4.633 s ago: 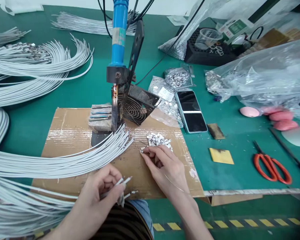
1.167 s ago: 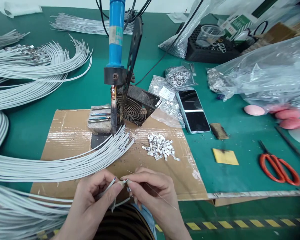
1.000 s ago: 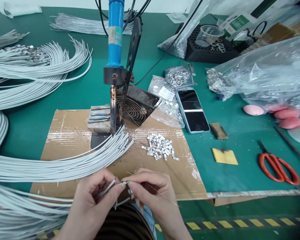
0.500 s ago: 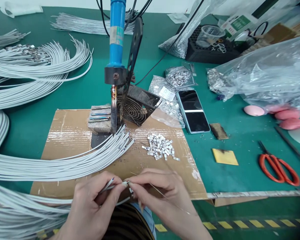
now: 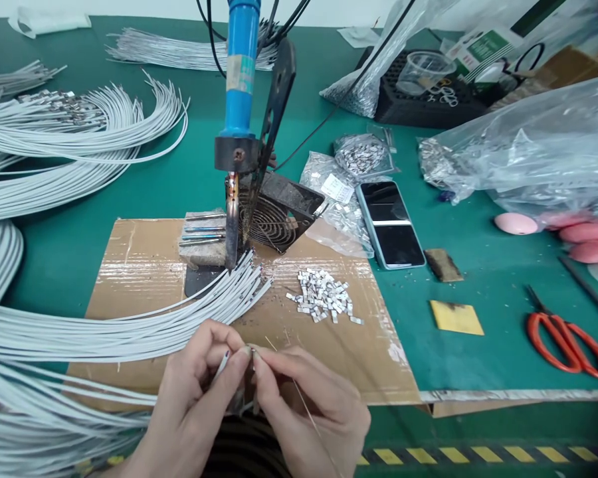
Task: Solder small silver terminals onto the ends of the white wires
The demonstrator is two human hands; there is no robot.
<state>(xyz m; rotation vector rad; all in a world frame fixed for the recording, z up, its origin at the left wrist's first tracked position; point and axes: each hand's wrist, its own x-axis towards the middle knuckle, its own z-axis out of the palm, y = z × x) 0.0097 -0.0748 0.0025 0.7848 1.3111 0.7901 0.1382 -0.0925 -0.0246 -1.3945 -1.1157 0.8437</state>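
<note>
My left hand (image 5: 192,398) is closed around a white cable (image 5: 222,363), and one dark-tipped end pokes out between its fingers. Thumb and forefinger of my right hand (image 5: 311,401) are pinched against the left fingertips, over a tiny piece that they mostly hide. A thin solder wire (image 5: 305,403) runs through the right hand, its free end standing up above the fingers. Just beyond the hands, a bundle of white cables (image 5: 179,328) lies on the cardboard (image 5: 139,265), beside a pile of small white-and-metal connectors (image 5: 323,295).
A blue-handled soldering iron (image 5: 240,86) hangs tip down over the cable ends, in front of a black fan (image 5: 269,216). To the right lie a phone (image 5: 393,226), a yellow sponge (image 5: 457,317) and red-handled scissors (image 5: 568,342). More cable bundles (image 5: 80,143) fill the left.
Both hands have drawn closer together, and the right hand has turned more upright and shifted left. The white piece between the fingertips is now more covered. The view has shifted slightly.
</note>
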